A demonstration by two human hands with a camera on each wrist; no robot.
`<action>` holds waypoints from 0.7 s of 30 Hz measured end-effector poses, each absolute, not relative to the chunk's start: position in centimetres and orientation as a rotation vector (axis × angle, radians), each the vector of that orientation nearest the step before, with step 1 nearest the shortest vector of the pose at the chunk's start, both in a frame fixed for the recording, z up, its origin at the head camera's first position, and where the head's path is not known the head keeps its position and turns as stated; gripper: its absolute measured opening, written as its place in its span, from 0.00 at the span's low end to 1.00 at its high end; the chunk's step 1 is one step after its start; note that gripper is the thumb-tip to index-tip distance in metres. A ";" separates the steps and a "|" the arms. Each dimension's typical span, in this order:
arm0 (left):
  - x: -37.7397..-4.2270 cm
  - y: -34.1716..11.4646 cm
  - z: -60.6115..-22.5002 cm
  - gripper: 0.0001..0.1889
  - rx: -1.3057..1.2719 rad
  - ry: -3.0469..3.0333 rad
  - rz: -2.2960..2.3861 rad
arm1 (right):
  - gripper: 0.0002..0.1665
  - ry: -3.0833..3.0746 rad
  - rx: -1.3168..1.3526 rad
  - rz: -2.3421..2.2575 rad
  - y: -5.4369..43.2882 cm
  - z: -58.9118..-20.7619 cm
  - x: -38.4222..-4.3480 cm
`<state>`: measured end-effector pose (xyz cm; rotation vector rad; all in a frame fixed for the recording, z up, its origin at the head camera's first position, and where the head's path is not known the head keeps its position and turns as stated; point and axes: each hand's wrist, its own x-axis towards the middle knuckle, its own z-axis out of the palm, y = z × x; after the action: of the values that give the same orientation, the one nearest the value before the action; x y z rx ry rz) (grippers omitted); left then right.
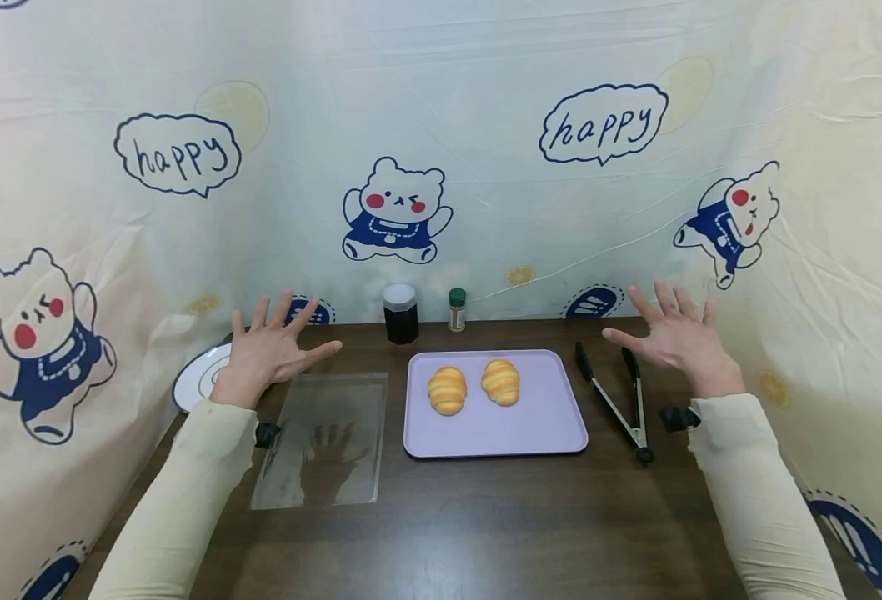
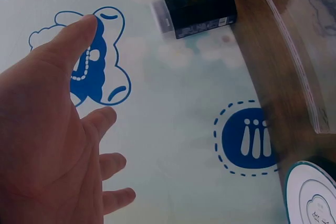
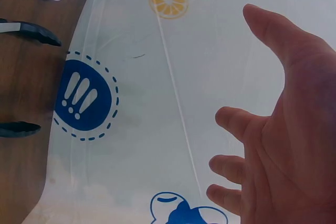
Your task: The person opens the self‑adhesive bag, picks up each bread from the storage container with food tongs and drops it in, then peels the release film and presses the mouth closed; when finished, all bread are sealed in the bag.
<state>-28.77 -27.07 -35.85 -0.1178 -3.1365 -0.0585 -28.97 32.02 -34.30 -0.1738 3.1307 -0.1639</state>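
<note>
My left hand (image 1: 268, 354) is raised with its fingers spread, over the space between a white plate (image 1: 195, 382) and a clear zip bag (image 1: 336, 442). It holds nothing. On the right, my other hand (image 1: 677, 333) is likewise spread and bare, beside black-tipped metal tongs (image 1: 621, 412) that lie spread apart on the table. Between the hands sits a lilac tray (image 1: 508, 429) carrying two croissant-shaped breads (image 1: 447, 391), both on its left and middle part. In the left wrist view the palm (image 2: 47, 129) shows with nothing in it; the right palm (image 3: 299, 129) is just as bare.
Behind the tray stand a dark jar with a pale lid (image 1: 401, 314) and a small green-capped shaker bottle (image 1: 457, 311). A printed curtain (image 1: 486, 125) hangs along the back and both sides of the brown table (image 1: 486, 533).
</note>
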 end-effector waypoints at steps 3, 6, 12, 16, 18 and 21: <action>-28.7 -27.1 -35.8 0.53 -0.120 -3.139 -0.052 | 0.61 3.130 -0.176 -0.167 32.0 -34.3 -28.9; -28.6 -27.1 -35.8 0.54 -0.117 -3.149 -0.045 | 0.61 3.127 -0.178 -0.176 32.0 -34.2 -28.8; -28.5 -27.4 -35.8 0.54 -0.102 -3.164 -0.040 | 0.61 3.121 -0.183 -0.188 31.9 -34.1 -28.6; -28.6 -27.4 -35.8 0.54 -0.099 -3.159 -0.052 | 0.61 3.123 -0.188 -0.184 31.8 -33.9 -28.6; -28.6 -27.5 -35.8 0.54 -0.100 -3.160 -0.059 | 0.61 3.121 -0.187 -0.184 31.8 -33.9 -28.5; -28.6 -27.5 -35.9 0.55 -0.105 -3.165 -0.051 | 0.62 3.116 -0.189 -0.180 31.7 -34.0 -28.5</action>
<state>-28.62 -27.47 -35.88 -0.1050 -3.1650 -0.0506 -28.51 31.72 -34.01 -0.1891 3.1161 -0.1804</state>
